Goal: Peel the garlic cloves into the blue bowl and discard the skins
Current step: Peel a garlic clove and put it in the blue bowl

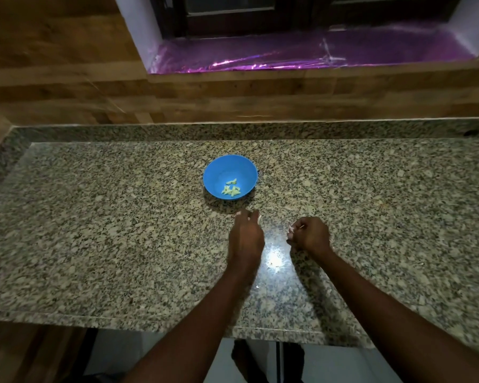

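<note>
A blue bowl (230, 164) stands on the speckled granite counter (94, 230), with several pale peeled garlic cloves (231, 188) at its bottom. My left hand (246, 237) reaches toward the bowl just in front of it, fingers extended and blurred; something small and pale shows at its fingertips, unclear what. To its right my right hand (310, 234) is curled, holding thin whitish garlic skins (291, 228) between its fingers. Both hands hover low over the counter, short of the bowl.
A wooden wall rises behind the counter, with a window sill covered in shiny purple film (302, 55). The counter's front edge (150, 324) runs below my forearms. A bright light reflection (274, 259) lies between my wrists.
</note>
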Tool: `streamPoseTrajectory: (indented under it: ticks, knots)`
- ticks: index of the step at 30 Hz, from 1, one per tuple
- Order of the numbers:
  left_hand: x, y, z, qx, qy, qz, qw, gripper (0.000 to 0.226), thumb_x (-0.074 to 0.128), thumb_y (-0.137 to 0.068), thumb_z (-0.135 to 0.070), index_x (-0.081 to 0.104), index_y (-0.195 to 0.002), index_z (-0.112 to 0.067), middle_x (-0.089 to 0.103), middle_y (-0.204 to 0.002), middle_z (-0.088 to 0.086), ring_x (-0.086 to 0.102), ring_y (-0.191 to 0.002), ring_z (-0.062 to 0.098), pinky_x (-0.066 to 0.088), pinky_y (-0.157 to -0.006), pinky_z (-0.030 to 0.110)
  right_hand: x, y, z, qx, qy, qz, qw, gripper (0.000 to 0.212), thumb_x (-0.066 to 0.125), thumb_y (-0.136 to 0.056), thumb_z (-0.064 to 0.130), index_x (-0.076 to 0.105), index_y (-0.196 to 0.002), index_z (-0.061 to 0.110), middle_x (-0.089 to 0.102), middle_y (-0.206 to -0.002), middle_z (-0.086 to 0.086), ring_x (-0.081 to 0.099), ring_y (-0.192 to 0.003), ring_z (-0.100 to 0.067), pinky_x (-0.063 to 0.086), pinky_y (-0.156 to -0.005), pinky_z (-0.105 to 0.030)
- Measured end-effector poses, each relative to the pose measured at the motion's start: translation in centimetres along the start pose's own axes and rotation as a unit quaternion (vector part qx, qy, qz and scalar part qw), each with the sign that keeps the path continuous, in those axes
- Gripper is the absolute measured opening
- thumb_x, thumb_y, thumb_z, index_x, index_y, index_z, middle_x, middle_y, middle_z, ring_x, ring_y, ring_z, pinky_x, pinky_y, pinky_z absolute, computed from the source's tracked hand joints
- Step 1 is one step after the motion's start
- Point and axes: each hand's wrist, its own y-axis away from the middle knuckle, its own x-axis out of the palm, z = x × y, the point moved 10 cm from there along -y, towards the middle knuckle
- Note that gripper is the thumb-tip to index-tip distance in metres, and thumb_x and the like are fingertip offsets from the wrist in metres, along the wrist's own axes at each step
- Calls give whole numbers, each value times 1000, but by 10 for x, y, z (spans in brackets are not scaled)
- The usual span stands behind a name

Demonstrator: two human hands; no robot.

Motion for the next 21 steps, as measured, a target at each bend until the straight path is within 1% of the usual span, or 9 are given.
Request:
streamPoseTrajectory:
  ticks: [3, 4, 6, 8, 11, 15, 17, 19, 21]
  knots:
    - [18, 19, -18, 38, 12, 56, 998, 32, 60, -90, -7, 67, -121, -11, 63, -118, 11, 63, -102, 30, 54, -73, 39, -7, 13, 22, -44, 96, 1, 994, 19, 81, -66, 9, 67, -60, 20, 68, -56, 4, 70, -57, -11, 61, -60, -36]
    - [21, 25, -18, 43, 12, 64, 997, 27, 63, -87, -7, 69, -113, -12, 63, -110, 10, 64, -96, 28, 53, -69, 36, -7, 15, 25, -57, 128, 4, 990, 20, 82, -66, 10, 66, -60, 21, 67, -56, 7, 68, -57, -8, 59, -58, -31]
    - [25, 35, -20, 70, -5, 77, 995, 24, 78, -72, -6, 69, -92, -15, 63, -88, 4, 63, -77, 22, 48, -56, 28, -8, 18, 30, -77, 151, 10, 986, 18, 80, -64, 10, 66, -60, 21, 66, -54, 9, 65, -56, -4, 51, -56, -24]
    - [29, 42, -18, 93, -40, 72, 992, 30, 84, -61, -7, 67, -83, -18, 60, -81, 0, 60, -71, 19, 44, -53, 26, -9, 14, 30, -79, 170, 16, 982, 18, 79, -63, 8, 67, -58, 20, 66, -54, 9, 65, -56, -6, 51, -59, -24]
    - [40, 46, -12, 112, -46, 74, 990, 31, 77, -72, -11, 66, -101, -14, 61, -99, 6, 58, -87, 26, 49, -69, 35, 1, 6, 37, -83, 243, 46, 966, 14, 79, -64, 5, 72, -57, 15, 70, -59, 1, 69, -62, -15, 58, -65, -29]
    - [48, 48, -5, 105, -42, 109, 988, 46, 68, -85, -21, 57, -128, -15, 55, -130, 7, 52, -114, 29, 46, -89, 42, 5, -10, 40, -37, 314, 83, 945, 5, 81, -64, 8, 77, -68, 8, 73, -71, -9, 72, -71, -22, 55, -60, -27]
    - [47, 49, -3, 108, -44, 111, 987, 50, 69, -86, -25, 54, -134, -17, 52, -139, 7, 50, -123, 28, 44, -95, 43, 7, -19, 38, -24, 319, 108, 941, 16, 85, -65, 14, 79, -76, 5, 75, -79, -12, 73, -78, -24, 58, -68, -30]
    - [47, 51, -1, 114, -39, 108, 987, 52, 68, -88, -26, 52, -137, -17, 50, -142, 8, 48, -127, 28, 42, -98, 44, 10, -25, 31, -8, 330, 144, 933, 25, 88, -66, 19, 80, -85, 4, 76, -87, -13, 72, -81, -22, 59, -76, -31]
    - [47, 52, 1, 121, -30, 111, 986, 52, 66, -89, -26, 51, -138, -17, 49, -144, 8, 46, -129, 28, 41, -99, 44, 9, -28, 28, 9, 340, 145, 929, 28, 89, -65, 22, 80, -85, 6, 76, -88, -10, 67, -75, -15, 56, -72, -27]
